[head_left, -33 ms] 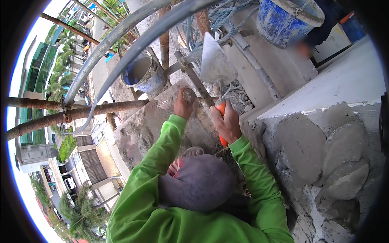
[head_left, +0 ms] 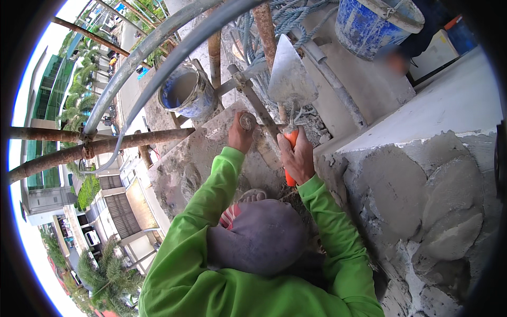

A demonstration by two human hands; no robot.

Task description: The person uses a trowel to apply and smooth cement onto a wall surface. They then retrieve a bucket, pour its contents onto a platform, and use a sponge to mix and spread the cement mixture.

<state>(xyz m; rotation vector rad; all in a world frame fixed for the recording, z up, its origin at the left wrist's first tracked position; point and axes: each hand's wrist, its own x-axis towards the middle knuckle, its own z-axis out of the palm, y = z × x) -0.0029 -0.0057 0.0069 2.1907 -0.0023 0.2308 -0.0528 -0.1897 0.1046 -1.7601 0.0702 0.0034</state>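
Observation:
My right hand [head_left: 297,158] is closed round the orange handle [head_left: 290,138] of a pointed trowel. Its grey metal blade [head_left: 292,74] points away from me, its broad face in view, streaked with mortar. To the left, my left hand [head_left: 241,133] wraps round a short thing with a round, grey, mortar-crusted end [head_left: 247,121]; its kind I cannot make out. Both hands are above a mortar-stained plank [head_left: 211,142]. Nearer to me are my bent knee in grey cloth [head_left: 259,238] and the toes of a foot [head_left: 252,195].
A mortar-smeared bucket [head_left: 203,98] stands beyond my left hand. Scaffold pipes [head_left: 127,145] cross at left, above a street far below. Another blue bucket [head_left: 364,31] and coiled rope [head_left: 296,24] lie far off. Rough wet mortar [head_left: 393,185] covers the wall at right; another person's blurred part shows beyond.
The trowel has shifted a little to the right, its blade tip lower and nearer to me. My left hand has moved slightly to the right, still gripping the round-ended thing.

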